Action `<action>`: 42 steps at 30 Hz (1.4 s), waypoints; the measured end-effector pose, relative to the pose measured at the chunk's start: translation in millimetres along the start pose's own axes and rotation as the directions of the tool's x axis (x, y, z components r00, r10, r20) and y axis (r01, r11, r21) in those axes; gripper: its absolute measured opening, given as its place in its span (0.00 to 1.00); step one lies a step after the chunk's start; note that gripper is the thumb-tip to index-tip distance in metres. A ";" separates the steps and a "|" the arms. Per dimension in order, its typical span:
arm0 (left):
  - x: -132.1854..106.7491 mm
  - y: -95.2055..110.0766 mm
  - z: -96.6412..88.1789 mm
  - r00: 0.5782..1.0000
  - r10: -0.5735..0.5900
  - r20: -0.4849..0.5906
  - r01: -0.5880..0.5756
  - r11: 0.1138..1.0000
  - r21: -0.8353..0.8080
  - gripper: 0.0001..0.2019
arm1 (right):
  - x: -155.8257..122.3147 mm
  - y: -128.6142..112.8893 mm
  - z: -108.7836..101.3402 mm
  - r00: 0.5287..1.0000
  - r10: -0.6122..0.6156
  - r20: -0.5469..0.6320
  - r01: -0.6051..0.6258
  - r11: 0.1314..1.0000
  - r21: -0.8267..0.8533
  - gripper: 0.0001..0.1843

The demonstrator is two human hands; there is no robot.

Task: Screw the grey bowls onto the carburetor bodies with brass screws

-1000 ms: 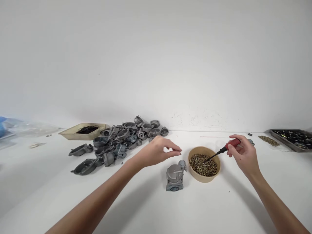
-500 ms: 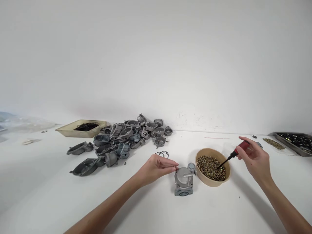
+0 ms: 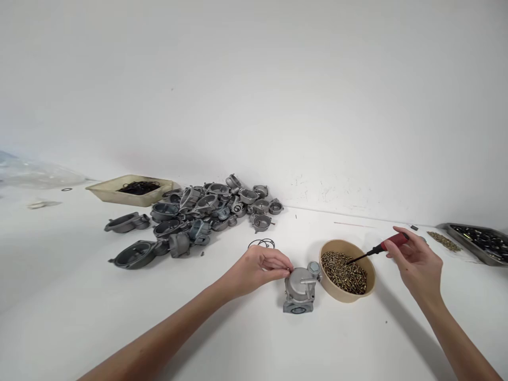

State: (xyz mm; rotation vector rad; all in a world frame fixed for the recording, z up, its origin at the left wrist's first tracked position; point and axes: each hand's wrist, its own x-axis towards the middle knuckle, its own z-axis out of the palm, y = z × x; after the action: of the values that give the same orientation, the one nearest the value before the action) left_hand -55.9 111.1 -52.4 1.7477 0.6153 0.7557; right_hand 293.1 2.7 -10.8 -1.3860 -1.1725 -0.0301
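Metal housing (image 3: 300,287) lies just right of left grip (image 3: 257,271).

Near the scuffed white wall (image 3: 254,79), a pale tray (image 3: 123,198) of thin black loops (image 3: 139,188) stands beside a heap of grey metal castings (image 3: 206,203). Clear plastic sheeting (image 3: 35,172) lies at far left, near a single black ring (image 3: 66,189). At far right, small brass-coloured pieces (image 3: 444,241) lie just beside a grey tray (image 3: 468,247) of glossy black parts (image 3: 482,238).

Left hand (image 3: 260,271) pinched at upper-left edge of grey metal housing (image 3: 299,288), right hand (image 3: 419,264) gripping red-handled screwdriver (image 3: 398,239), its tip at brass-coloured screws (image 3: 349,276) in 1 tan bowl (image 3: 342,245), heaped grey castings (image 3: 179,244) and 1 pale tray (image 3: 121,199) farther left.
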 end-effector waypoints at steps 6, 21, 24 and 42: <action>-0.6 0.2 -1.6 1.000 0.027 -0.009 -0.026 0.998 0.051 0.07 | -0.3 -7.4 -1.9 0.999 0.020 -0.042 -0.019 1.000 0.019 0.23; -2.3 10.7 -3.9 0.995 0.098 0.016 -0.099 0.975 0.200 0.08 | -4.5 -3.0 -2.8 0.986 -0.166 0.023 0.165 0.986 0.019 0.18; -2.7 10.0 -3.5 0.990 0.138 0.021 -0.140 0.970 0.197 0.08 | -5.3 -2.1 -2.9 0.980 -0.196 0.033 0.196 0.980 0.017 0.17; -2.7 9.4 -1.7 0.982 0.188 0.014 -0.187 0.963 0.194 0.05 | -10.4 4.1 6.5 0.968 -0.209 0.140 0.202 0.977 0.061 0.14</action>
State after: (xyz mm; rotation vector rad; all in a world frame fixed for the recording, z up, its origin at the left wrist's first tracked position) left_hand -58.6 107.6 -43.5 2.0064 0.5462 0.8539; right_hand 286.7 2.6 -22.1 -1.2371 -1.4280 -0.0492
